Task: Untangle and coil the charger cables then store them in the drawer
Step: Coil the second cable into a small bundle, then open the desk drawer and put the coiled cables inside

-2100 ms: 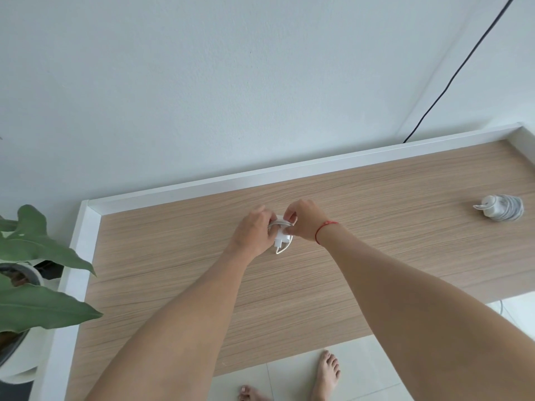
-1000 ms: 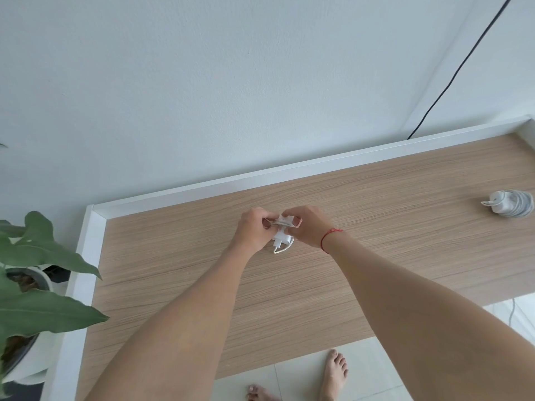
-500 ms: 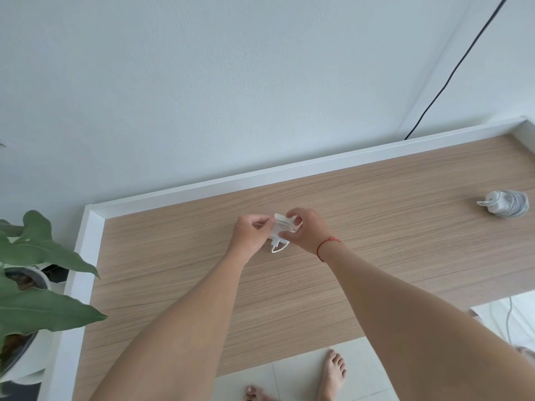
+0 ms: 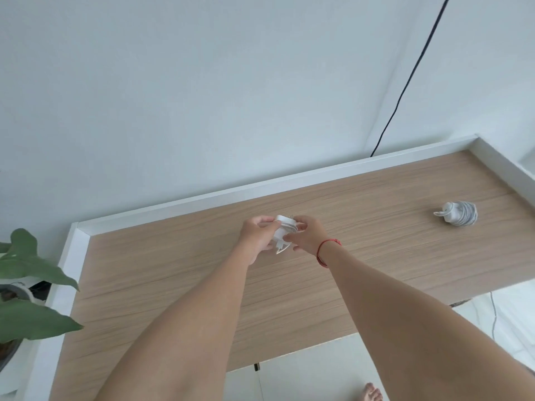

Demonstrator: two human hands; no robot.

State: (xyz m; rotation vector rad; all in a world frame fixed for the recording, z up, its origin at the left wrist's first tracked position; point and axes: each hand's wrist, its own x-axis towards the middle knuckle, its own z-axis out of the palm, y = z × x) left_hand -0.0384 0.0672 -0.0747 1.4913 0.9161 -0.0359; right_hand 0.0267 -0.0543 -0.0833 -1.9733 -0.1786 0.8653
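Note:
Both my hands meet over the middle of the wooden tabletop (image 4: 179,285), holding a small white charger (image 4: 283,231) with its white cable wound round it. My left hand (image 4: 257,237) grips the charger body from the left. My right hand (image 4: 307,235), with a red string at the wrist, pinches the wound cable at the charger's right side. A short loop of cable sticks out below the charger. A second white charger (image 4: 459,217) with its cable coiled round it lies alone on the tabletop at the far right. No drawer is in view.
A white raised rim (image 4: 231,192) borders the tabletop at the back and sides, against a pale wall. A black cord (image 4: 405,82) runs down the wall behind the table. A potted plant (image 4: 26,285) stands at the left. Tiled floor and my foot show below the front edge.
My hands have stayed over the same spot, shifting their grips as they turned the charger and its wound cable. The view has swung a little to the right.

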